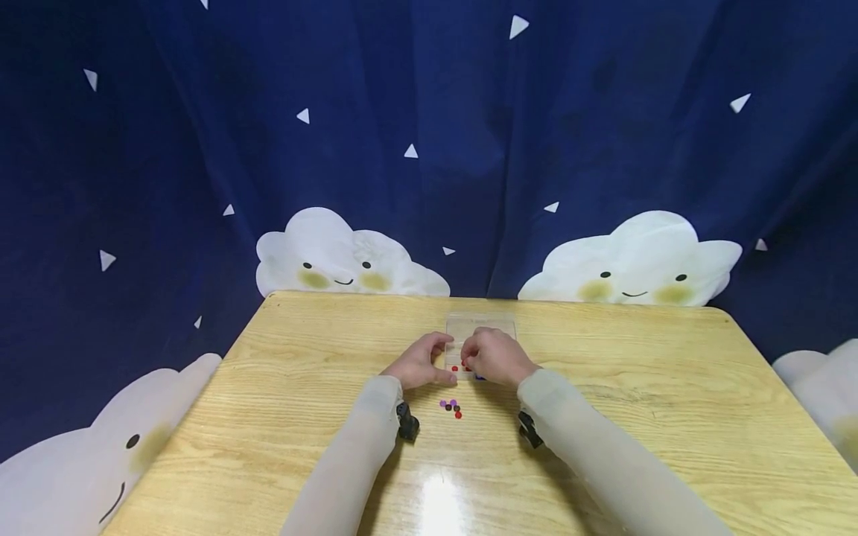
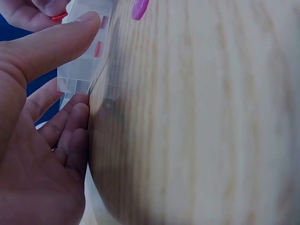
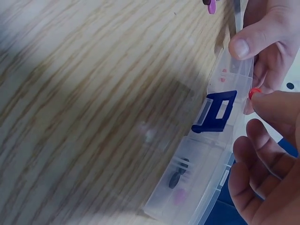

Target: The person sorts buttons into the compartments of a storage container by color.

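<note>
A clear plastic compartment box (image 3: 206, 180) with a dark blue latch (image 3: 215, 112) stands on the table, its lid raised at the back. My left hand (image 1: 418, 362) holds the box's left end, thumb at the front and fingers behind. Over the compartments, my right hand (image 1: 497, 357) pinches a small red button-like disc (image 3: 254, 92) between thumb and forefinger. Through the front wall show another red disc (image 3: 223, 75) toward the left end, and dark discs (image 3: 174, 180) with a pink one (image 3: 180, 197) toward the right.
In front of the box lie several loose discs: purple (image 1: 453, 403), brown (image 1: 448, 408) and red (image 1: 459, 415). The wooden table (image 1: 322, 335) reaches back to a dark blue curtain (image 1: 375, 186) with white clouds.
</note>
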Demonstrator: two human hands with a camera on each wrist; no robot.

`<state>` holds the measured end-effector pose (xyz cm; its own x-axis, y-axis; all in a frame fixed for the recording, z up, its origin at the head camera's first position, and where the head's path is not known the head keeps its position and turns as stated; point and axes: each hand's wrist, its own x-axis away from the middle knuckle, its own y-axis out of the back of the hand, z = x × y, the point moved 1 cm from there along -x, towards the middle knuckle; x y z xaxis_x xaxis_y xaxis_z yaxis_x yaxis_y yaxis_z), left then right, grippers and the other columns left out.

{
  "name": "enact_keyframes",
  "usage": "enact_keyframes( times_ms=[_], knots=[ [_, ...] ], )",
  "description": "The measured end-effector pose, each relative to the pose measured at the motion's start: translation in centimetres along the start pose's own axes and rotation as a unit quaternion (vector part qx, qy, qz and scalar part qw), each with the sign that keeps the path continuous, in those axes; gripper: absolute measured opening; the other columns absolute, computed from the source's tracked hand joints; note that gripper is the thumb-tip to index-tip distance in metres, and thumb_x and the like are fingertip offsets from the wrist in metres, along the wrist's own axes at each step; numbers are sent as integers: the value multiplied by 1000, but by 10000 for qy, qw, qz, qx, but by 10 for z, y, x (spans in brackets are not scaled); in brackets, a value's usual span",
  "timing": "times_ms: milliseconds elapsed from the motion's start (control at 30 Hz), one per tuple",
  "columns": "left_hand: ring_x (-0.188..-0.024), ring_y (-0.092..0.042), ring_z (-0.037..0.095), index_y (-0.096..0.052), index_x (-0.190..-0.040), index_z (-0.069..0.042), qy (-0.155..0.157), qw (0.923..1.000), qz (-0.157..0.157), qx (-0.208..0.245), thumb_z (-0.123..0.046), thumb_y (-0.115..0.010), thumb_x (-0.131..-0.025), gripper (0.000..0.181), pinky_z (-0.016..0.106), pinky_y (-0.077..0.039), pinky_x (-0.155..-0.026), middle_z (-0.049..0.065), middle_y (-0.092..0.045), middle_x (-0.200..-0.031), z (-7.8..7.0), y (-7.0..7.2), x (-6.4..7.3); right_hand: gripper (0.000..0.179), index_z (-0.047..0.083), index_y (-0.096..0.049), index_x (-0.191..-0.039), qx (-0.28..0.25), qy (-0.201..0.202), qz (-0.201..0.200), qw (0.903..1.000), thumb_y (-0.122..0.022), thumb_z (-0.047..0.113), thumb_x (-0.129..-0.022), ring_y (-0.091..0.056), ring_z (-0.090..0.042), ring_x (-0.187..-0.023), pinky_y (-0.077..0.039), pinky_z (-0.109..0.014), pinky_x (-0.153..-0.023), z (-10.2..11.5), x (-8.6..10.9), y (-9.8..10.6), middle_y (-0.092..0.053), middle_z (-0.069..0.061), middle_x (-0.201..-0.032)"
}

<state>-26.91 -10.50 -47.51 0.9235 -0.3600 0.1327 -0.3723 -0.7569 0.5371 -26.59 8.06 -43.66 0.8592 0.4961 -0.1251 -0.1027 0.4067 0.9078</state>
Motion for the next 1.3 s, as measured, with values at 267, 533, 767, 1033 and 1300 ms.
enact_keyframes(
  times_ms=[267, 533, 767, 1033, 1300],
  knots=[
    [-132, -46, 28, -46, -145, -13, 58, 10000, -12, 13, -16, -85, -78, 78, 45, -38, -115, 11, -50, -142, 2, -1, 1, 10, 15, -75, -79, -34, -97, 79, 9999, -70, 8, -84, -50, -12, -70, -45, -27, -68, 2, 0, -1, -59, 3, -77],
    [-130, -46, 27, -47, -144, -15, 105, 9999, -50, -32, -17, -86, -76, 78, 45, -38, -114, 10, -51, -139, 2, -1, 0, 11, 13, -77, -86, -53, -394, 295, 9988, -69, 6, -84, -53, -14, -75, -49, -31, -77, 3, -1, -1, -61, 3, -82],
    [-129, -47, 28, -47, -144, -12, -33, 9999, -68, -71, -16, -86, -76, 78, 46, -38, -114, 12, -52, -139, 1, 0, 1, 9, 13, -76, -84, -26, -224, 251, 9994, -69, 7, -84, -53, -14, -75, -50, -32, -77, 4, 0, 1, -62, 2, -82],
    [-130, -46, 30, -46, -145, -10, -56, 10000, -33, -64, -15, -85, -77, 78, 46, -38, -114, 13, -51, -140, 0, -2, 1, 8, 13, -76, -84, -193, 10, 56, 9998, -70, 9, -86, -53, -11, -74, -50, -30, -75, 7, 6, 2, -64, 4, -82],
    [-132, -45, 30, -44, -146, -10, -30, 9999, 30, -95, -15, -85, -78, 79, 46, -37, -115, 13, -49, -141, -2, -1, 1, 8, 14, -76, -87, -211, 176, 73, 9996, -70, 11, -88, -56, -9, -76, -52, -29, -76, 12, 10, 7, -67, 4, -86]
  ],
)
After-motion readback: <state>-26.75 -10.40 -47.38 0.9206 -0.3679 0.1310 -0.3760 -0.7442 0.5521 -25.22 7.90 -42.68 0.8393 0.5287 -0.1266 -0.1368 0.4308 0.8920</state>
